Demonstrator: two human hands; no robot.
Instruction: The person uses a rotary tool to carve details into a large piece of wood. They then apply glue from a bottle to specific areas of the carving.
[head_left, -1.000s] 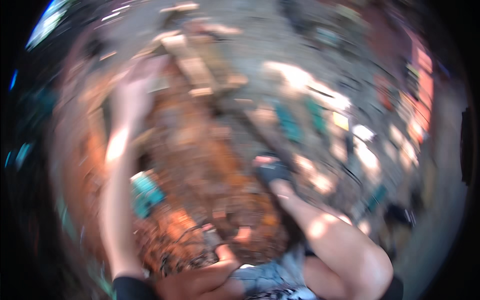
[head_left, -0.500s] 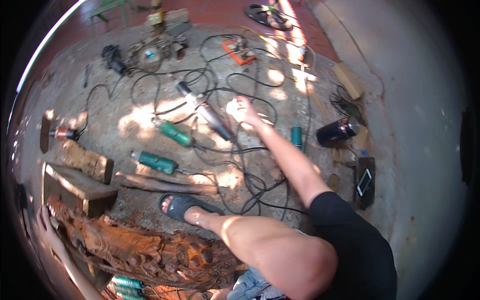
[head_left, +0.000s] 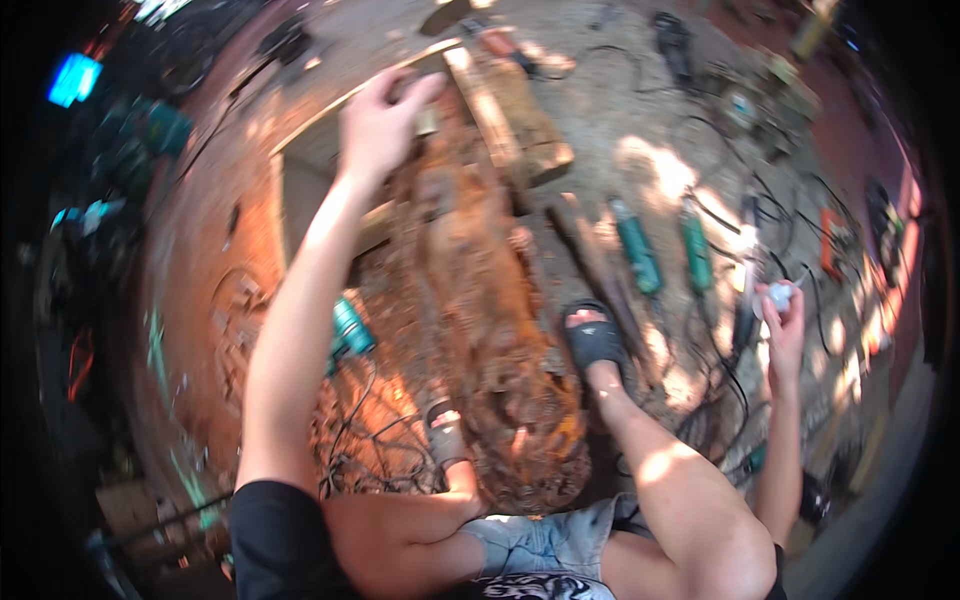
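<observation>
A long reddish-brown carved wood piece (head_left: 480,290) lies lengthwise between my legs, its far end propped on a wooden box frame (head_left: 300,190). Above that far end is my left hand (head_left: 378,130), its thumb and fingers apart and slightly curled, with nothing visible in it. Out to the right, my right hand (head_left: 786,335) pinches a small whitish object (head_left: 779,294), too blurred to name. Just left of that hand lies a long dark-and-silver tool (head_left: 746,290). Two green power tools (head_left: 637,248) rest on the floor between the carving and my right hand.
Black cables (head_left: 720,370) tangle across the right floor. Another green tool (head_left: 352,325) and more cords lie left of the carving. A wooden stick (head_left: 600,260) and a rough wood block (head_left: 530,125) flank it. An orange object (head_left: 831,240) sits at far right. Wood shavings cover the left floor.
My view has swung left, so the carving now runs up the middle. My left hand has lifted off the carving's far end. The whitish object is still in my right hand.
</observation>
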